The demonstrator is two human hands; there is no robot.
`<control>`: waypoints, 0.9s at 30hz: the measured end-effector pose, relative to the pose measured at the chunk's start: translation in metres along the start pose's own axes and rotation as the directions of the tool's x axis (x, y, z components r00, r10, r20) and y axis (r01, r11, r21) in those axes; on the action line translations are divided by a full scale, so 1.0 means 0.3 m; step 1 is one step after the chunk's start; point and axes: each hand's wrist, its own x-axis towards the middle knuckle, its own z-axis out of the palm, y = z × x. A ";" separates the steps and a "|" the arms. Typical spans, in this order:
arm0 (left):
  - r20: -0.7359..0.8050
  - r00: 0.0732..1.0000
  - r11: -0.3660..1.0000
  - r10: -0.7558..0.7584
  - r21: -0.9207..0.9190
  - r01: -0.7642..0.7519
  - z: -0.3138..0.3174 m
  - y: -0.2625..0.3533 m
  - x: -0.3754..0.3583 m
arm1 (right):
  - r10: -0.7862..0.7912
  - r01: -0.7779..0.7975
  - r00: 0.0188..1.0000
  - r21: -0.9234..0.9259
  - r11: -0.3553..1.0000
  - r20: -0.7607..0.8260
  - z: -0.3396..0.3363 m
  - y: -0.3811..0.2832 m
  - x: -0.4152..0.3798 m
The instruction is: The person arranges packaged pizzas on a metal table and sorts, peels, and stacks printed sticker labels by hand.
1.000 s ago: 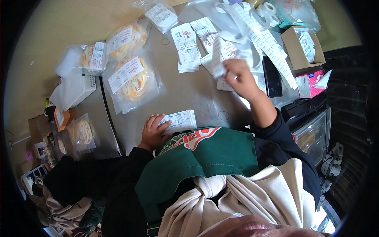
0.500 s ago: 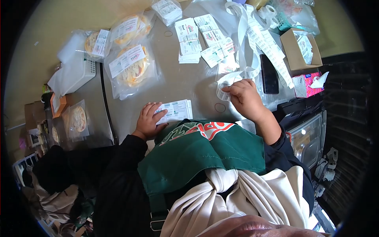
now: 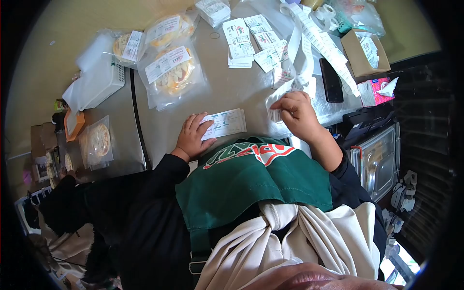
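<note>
The left hand (image 3: pixel 195 135) lies over the left end of the label stack (image 3: pixel 227 123), fingers spread on top; whether it clasps the stack or merely presses it cannot be told. The right hand (image 3: pixel 297 113) pinches the near end of the white strip (image 3: pixel 303 67) between thumb and forefinger, other fingers curled. The stack lies on the metal table (image 3: pixel 220 92), long axis running left to right — its free end points toward the right hand. The pinched strip end sits just beyond that free end, apart from it, nearer the right hand.
</note>
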 end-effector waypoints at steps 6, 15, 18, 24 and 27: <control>-0.077 0.997 0.998 0.009 -0.054 -0.014 -0.011 -0.003 -0.014 | -0.146 0.142 0.981 0.043 0.989 0.124 0.022 -0.123 0.008; -0.149 0.988 0.987 0.042 -0.148 -0.064 -0.005 -0.027 -0.038 | -0.147 0.171 0.953 -0.070 0.983 0.267 0.122 -0.294 0.022; -0.146 0.987 0.986 0.064 -0.143 -0.085 -0.014 -0.028 -0.035 | -0.152 0.182 0.940 -0.070 0.981 0.307 0.156 -0.334 0.023; -0.252 0.965 0.979 0.072 -0.169 -0.117 -0.012 -0.043 -0.047 | -0.102 0.173 0.936 -0.190 0.966 0.337 0.213 -0.423 0.037; -0.303 0.950 0.971 0.075 -0.196 -0.139 -0.009 -0.046 -0.058 | -0.055 0.148 0.937 -0.249 0.957 0.346 0.247 -0.460 0.033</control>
